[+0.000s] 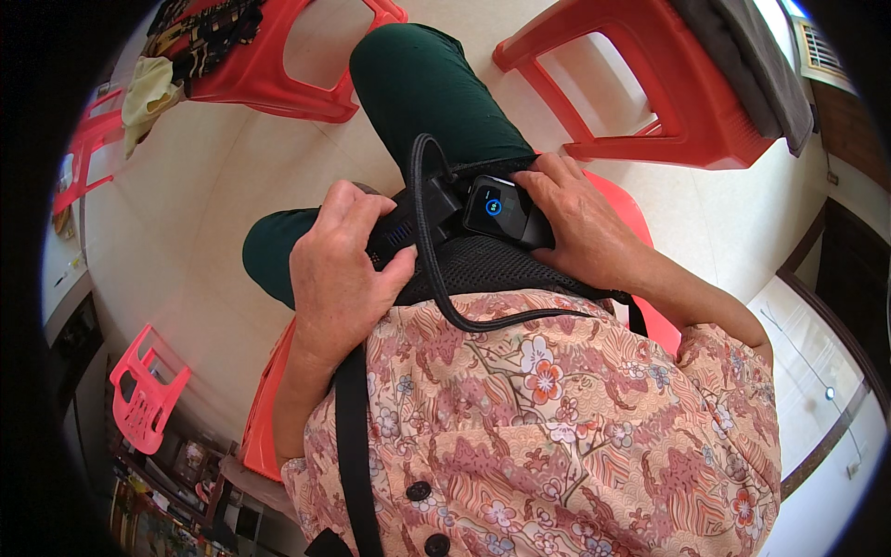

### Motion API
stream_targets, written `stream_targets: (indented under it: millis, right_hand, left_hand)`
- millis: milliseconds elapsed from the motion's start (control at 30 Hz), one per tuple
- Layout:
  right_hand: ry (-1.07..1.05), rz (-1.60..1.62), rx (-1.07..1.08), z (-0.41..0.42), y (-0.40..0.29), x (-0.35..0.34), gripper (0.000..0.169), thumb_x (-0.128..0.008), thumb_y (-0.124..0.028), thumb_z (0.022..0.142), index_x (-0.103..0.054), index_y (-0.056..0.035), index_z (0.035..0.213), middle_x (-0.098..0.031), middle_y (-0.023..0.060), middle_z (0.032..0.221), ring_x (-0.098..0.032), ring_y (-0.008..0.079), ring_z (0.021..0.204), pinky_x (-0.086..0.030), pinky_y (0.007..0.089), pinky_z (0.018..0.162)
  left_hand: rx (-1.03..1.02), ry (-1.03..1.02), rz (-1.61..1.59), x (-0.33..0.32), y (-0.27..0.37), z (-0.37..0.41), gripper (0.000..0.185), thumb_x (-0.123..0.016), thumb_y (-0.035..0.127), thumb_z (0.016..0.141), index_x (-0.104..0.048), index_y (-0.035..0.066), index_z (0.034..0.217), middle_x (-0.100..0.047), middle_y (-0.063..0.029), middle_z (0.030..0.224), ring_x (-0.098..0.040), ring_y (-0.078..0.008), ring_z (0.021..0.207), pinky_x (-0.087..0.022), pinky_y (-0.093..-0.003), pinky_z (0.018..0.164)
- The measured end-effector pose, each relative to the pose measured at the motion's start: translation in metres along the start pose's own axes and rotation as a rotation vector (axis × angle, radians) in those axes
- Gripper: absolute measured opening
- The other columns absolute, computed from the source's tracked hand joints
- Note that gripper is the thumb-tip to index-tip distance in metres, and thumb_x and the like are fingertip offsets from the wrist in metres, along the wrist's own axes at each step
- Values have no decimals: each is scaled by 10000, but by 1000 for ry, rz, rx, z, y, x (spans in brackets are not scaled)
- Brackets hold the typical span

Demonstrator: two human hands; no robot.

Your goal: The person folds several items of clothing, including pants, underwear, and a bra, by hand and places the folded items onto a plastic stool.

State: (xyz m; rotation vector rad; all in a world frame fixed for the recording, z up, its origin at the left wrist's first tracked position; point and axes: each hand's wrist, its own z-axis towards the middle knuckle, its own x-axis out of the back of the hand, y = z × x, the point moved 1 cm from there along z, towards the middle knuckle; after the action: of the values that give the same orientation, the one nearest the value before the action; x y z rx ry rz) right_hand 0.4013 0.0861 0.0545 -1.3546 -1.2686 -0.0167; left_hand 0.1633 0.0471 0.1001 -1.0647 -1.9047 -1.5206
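A black mesh pouch (pixel 480 268) lies across my lap, strapped at the waist. My left hand (pixel 341 271) grips a black vented box (pixel 398 233) at the pouch's left side, thumb below and fingers above. Beside that box is a black device with a small screen (pixel 495 207), showing a lit blue ring. My right hand (pixel 581 216) holds this device and the pouch edge from the right. A thick black braided cable (pixel 422 209) loops up between the hands and runs down onto my flowered shirt (pixel 543 418). My right fingertips are partly hidden behind the pouch edge.
A red plastic stool (pixel 682 90) with a dark cushion stands at the upper right. Another red stool (pixel 257 76) at the upper left bears patterned cloth (pixel 216 38). A small pink plastic chair (pixel 150 390) is at the lower left. Pale tiles (pixel 188 202) cover the floor.
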Motion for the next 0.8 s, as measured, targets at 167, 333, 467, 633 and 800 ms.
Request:
stream_targets:
  millis: [167, 333, 467, 633, 800]
  right_hand:
    - [13, 2, -19, 1, 1, -1, 617, -768, -23, 545, -545, 71, 1112, -511, 202, 1058, -487, 355, 1065, -428, 397, 936]
    - [5, 8, -6, 1, -1, 1, 614, -766, -21, 547, -544, 68, 1113, -512, 200, 1058, -487, 354, 1063, -430, 396, 933]
    - [16, -8, -1, -1, -2, 0, 608, -763, -23, 555, -541, 66, 1113, -512, 198, 1053, -486, 356, 1063, -432, 397, 927]
    - [0, -7, -2, 1, -3, 2, 616, -762, -28, 568, -527, 49, 1132, -508, 195, 1051, -488, 363, 1056, -435, 406, 914]
    - [-75, -10, -39, 5, -1, 2, 718, -784, -3, 566, -460, -27, 1207, -467, 146, 1091, -471, 343, 1080, -439, 403, 920]
  left_hand:
    - [-8, 12, 1, -2, -3, 5, 282, -724, 85, 653, -630, 10, 908, -585, -106, 821, -592, -211, 700, -475, -278, 622]
    - [7, 20, 15, 0, 0, 0, 293, -726, 86, 653, -632, 7, 920, -591, -108, 824, -594, -208, 705, -476, -278, 625]
    - [15, 23, 0, -2, -2, 0, 289, -725, 77, 651, -631, 6, 916, -588, -108, 829, -594, -206, 710, -473, -281, 622]
    - [-17, 11, -2, -1, -2, 0, 352, -758, 97, 624, -609, 32, 937, -546, -104, 905, -610, -288, 730, -494, -351, 633]
    - [-36, 28, -17, -2, -3, -1, 330, -729, 60, 635, -616, -12, 936, -565, -133, 883, -615, -274, 731, -488, -338, 655]
